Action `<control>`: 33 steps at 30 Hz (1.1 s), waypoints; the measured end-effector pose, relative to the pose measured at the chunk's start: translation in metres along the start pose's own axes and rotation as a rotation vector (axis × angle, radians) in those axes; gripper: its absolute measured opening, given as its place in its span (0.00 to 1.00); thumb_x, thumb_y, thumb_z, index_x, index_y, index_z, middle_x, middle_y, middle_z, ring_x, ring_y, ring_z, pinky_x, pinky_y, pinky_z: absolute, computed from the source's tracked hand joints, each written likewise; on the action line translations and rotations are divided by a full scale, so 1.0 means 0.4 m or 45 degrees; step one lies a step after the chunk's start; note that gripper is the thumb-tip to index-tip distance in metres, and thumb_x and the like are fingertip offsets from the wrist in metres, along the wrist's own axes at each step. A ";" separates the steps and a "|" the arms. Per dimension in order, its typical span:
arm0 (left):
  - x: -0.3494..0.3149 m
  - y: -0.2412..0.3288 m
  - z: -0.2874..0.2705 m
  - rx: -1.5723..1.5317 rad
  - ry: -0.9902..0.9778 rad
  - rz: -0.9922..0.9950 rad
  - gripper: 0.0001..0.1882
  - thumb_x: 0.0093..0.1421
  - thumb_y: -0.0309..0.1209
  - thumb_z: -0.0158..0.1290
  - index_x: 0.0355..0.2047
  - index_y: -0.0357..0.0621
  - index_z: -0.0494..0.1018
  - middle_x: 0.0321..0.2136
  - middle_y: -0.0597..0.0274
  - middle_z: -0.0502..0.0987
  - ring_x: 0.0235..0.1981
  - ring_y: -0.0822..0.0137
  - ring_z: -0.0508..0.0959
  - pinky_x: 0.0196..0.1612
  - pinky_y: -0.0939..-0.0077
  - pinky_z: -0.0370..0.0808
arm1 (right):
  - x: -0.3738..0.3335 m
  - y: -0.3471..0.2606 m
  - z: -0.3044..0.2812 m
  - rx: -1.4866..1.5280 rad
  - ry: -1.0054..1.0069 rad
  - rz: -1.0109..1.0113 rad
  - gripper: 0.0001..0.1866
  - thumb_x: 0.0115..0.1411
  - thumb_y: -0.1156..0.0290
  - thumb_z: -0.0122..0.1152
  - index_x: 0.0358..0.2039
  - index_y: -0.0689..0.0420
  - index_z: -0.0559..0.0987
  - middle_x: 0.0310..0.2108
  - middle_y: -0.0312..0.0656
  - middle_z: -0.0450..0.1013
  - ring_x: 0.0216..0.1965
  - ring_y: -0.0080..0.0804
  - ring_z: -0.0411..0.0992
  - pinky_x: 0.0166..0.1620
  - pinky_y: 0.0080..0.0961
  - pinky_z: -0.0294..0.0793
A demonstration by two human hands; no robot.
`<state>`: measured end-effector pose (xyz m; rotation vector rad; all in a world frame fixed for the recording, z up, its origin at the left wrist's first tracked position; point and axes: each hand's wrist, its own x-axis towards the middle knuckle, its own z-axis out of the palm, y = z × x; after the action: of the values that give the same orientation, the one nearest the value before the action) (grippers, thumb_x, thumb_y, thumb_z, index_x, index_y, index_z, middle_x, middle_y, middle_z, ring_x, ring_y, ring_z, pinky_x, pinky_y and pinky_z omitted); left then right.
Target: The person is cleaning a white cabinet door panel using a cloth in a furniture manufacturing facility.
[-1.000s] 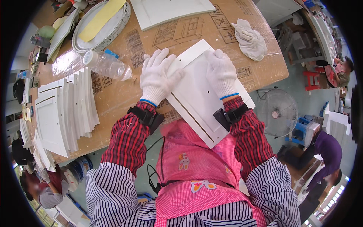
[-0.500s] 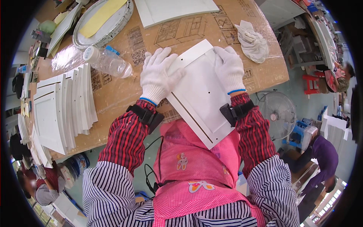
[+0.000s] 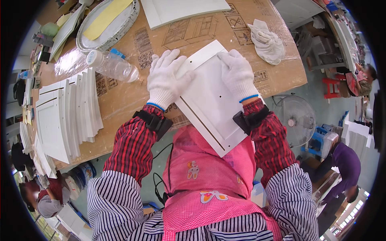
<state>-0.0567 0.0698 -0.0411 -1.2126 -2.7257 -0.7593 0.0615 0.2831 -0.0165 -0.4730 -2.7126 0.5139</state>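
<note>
A white framed panel (image 3: pixel 203 108) lies slanted across the table's near edge, its near corner overhanging above my pink apron. It has a dark groove along one side and a few small dark holes. My left hand (image 3: pixel 165 80), in a white knit glove, rests at the panel's left corner, fingers spread and thumb over its face. My right hand (image 3: pixel 237 76), gloved too, lies over the panel's far right part. Its fingertips are pressed together near the inner frame edge; whether anything sits between them is hidden.
A stack of white panels (image 3: pixel 60 116) leans at left. On the cardboard-covered table (image 3: pixel 193 34) are a clear plastic bottle (image 3: pixel 114 66), a round tray (image 3: pixel 130 24), a crumpled white cloth (image 3: pixel 266 42) and another white board (image 3: pixel 185 10). A fan (image 3: pixel 295 120) stands at right; other people work nearby.
My right hand has moved left, from the panel's far right edge onto its face. The left hand stays at the left corner. The view has shifted slightly.
</note>
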 end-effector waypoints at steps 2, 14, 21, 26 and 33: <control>0.000 -0.001 -0.003 0.001 -0.007 -0.001 0.32 0.59 0.54 0.61 0.57 0.47 0.79 0.66 0.55 0.73 0.71 0.53 0.65 0.75 0.51 0.53 | 0.009 0.009 -0.007 0.060 -0.032 0.006 0.13 0.65 0.72 0.57 0.48 0.53 0.85 0.37 0.48 0.76 0.42 0.53 0.77 0.44 0.45 0.77; 0.060 -0.057 -0.011 0.043 -0.131 0.283 0.29 0.66 0.51 0.55 0.63 0.50 0.75 0.69 0.63 0.70 0.72 0.58 0.63 0.77 0.46 0.49 | 0.087 0.122 -0.090 0.169 -0.095 0.020 0.12 0.64 0.69 0.63 0.46 0.48 0.88 0.37 0.42 0.78 0.41 0.44 0.78 0.46 0.38 0.78; 0.141 -0.049 -0.015 0.235 -0.379 0.157 0.29 0.70 0.46 0.53 0.68 0.53 0.69 0.72 0.67 0.65 0.75 0.58 0.57 0.79 0.50 0.45 | 0.152 0.166 -0.025 0.063 -0.375 -0.534 0.16 0.63 0.69 0.62 0.51 0.41 0.86 0.40 0.38 0.77 0.44 0.41 0.77 0.45 0.34 0.79; 0.128 -0.063 -0.008 0.182 -0.273 0.171 0.28 0.70 0.47 0.53 0.67 0.55 0.70 0.72 0.66 0.65 0.75 0.57 0.58 0.79 0.50 0.46 | 0.010 0.155 -0.088 0.209 -0.494 -1.099 0.23 0.55 0.73 0.61 0.54 0.48 0.83 0.35 0.41 0.74 0.40 0.45 0.77 0.40 0.39 0.79; 0.146 -0.049 0.012 0.247 -0.257 0.229 0.29 0.69 0.50 0.54 0.66 0.55 0.71 0.71 0.64 0.66 0.75 0.57 0.59 0.78 0.51 0.49 | 0.124 0.192 -0.012 0.202 -0.127 -1.054 0.21 0.57 0.70 0.64 0.53 0.48 0.83 0.33 0.41 0.73 0.35 0.44 0.76 0.37 0.39 0.78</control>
<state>-0.1101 0.1006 -0.0388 -1.5347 -2.7115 -0.3612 0.0389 0.3709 -0.0302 0.7110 -2.6110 0.4997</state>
